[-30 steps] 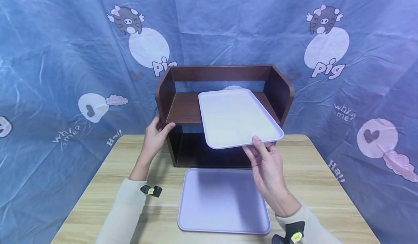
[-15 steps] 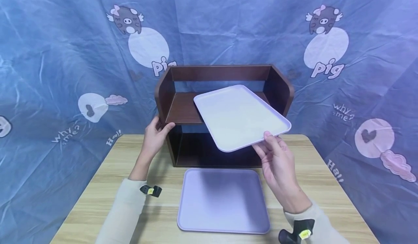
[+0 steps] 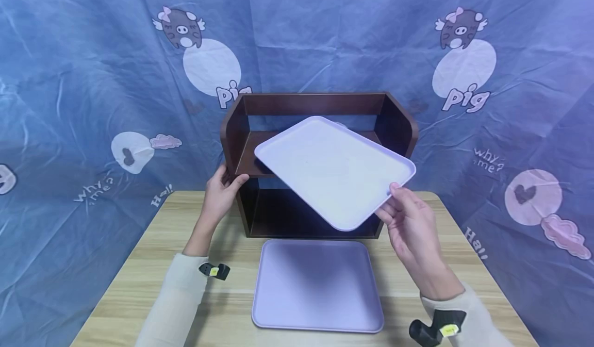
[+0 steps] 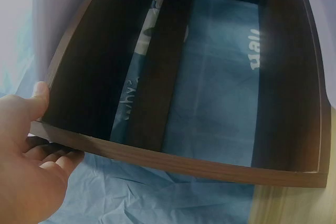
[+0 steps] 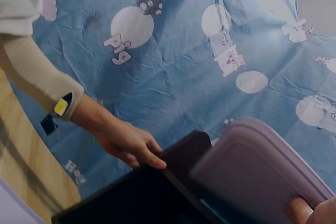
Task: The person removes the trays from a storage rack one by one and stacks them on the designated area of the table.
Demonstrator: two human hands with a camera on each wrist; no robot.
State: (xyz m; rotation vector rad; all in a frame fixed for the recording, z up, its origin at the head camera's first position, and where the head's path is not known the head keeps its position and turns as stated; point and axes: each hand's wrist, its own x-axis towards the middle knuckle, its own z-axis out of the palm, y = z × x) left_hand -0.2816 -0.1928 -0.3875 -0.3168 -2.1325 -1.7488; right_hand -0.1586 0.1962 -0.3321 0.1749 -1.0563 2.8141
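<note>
A pale lilac rectangular tray (image 3: 331,169) is held up in front of the dark brown two-tier shelf (image 3: 315,104), turned at an angle. My right hand (image 3: 413,228) pinches it near its right corner, thumb on top and fingers beneath; the right wrist view shows the tray's underside (image 5: 252,166). My left hand (image 3: 219,195) grips the shelf's left side where the upper board meets the side panel. In the left wrist view the thumb (image 4: 39,98) lies on the front edge and the fingers curl around the outside. Much of the upper board is hidden by the raised tray.
A second lilac tray (image 3: 317,285) lies flat on the light wood table (image 3: 223,306), just in front of the shelf. Behind everything hangs a blue cloth (image 3: 315,37) with printed pigs and words.
My right hand has moved right and slightly down with the tray, turning it counterclockwise so its near left corner points toward me. The left hand, shelf and lower tray have stayed put.
</note>
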